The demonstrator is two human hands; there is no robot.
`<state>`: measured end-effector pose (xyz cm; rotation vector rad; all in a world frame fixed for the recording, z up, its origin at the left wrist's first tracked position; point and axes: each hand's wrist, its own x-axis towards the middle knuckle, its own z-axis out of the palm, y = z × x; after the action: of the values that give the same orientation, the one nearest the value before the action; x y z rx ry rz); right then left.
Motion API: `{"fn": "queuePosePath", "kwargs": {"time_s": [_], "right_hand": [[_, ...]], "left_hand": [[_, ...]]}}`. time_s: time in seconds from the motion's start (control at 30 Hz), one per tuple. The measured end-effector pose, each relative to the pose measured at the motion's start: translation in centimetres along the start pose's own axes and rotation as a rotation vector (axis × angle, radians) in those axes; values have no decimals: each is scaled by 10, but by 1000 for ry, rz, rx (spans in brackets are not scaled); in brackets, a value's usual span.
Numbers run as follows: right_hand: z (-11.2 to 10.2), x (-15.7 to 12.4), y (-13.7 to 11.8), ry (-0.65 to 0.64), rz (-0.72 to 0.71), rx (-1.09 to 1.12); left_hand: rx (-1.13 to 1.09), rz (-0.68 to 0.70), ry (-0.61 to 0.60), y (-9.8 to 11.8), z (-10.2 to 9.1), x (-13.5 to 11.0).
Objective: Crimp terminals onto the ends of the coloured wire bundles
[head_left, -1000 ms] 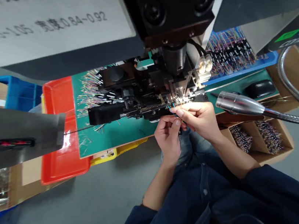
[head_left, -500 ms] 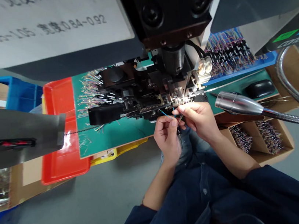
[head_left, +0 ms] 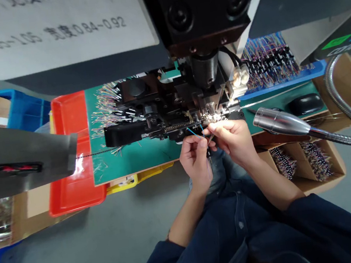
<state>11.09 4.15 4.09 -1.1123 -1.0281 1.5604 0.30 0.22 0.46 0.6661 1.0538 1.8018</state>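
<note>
A black crimping machine stands on a green mat. My left hand is closed in a pinch on thin blue wires just below the machine's lit metal jaw. My right hand is closed too, its fingertips pinching the same wire bundle right at the jaw. Both hands touch each other. The wire ends point up toward the jaw.
A metal gooseneck lamp reaches in from the right. A red tray lies left of the mat. A blue tray of wired connectors sits behind, a cardboard box of connectors at right, a black mouse beside it.
My hands have shifted slightly up and left toward the jaw. The blue wire ends have spread apart between my fingers.
</note>
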Motion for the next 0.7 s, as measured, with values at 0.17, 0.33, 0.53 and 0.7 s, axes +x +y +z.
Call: {"fn": "queuePosePath", "kwargs": {"time_s": [0.17,0.33,0.53,0.7], "right_hand": [[0,-2,-7,-23,-52,-99],[-1,-3,-7,-66,-65,-68],[-6,0,1,-78,-32,30],[-8,-1,1,-76,-16,59]], "left_hand": [[19,-58,-38,-1,-3,-3],[22,-69,-75,-4,-6,-4],[24,-2,-67,-5,-6,-1],[17,-33,-54,-3,-5,-3]]}}
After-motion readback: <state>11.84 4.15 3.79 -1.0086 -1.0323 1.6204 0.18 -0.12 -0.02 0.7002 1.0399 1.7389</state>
